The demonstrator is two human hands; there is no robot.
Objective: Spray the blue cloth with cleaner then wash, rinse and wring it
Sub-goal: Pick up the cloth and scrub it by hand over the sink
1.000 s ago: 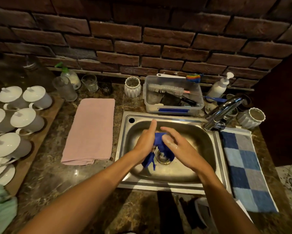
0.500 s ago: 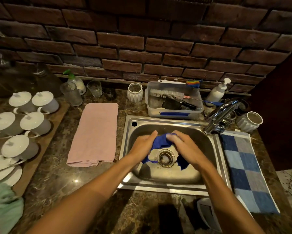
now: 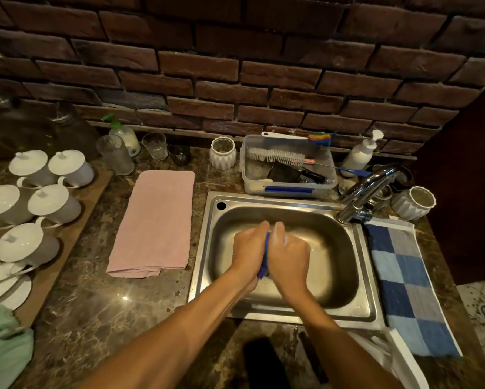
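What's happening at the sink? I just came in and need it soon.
A person is working a blue cloth over the steel sink. The left hand and right hand press it between them, so only a thin strip shows. No water can be seen coming from the tap. A pink towel lies on the counter beside the sink.
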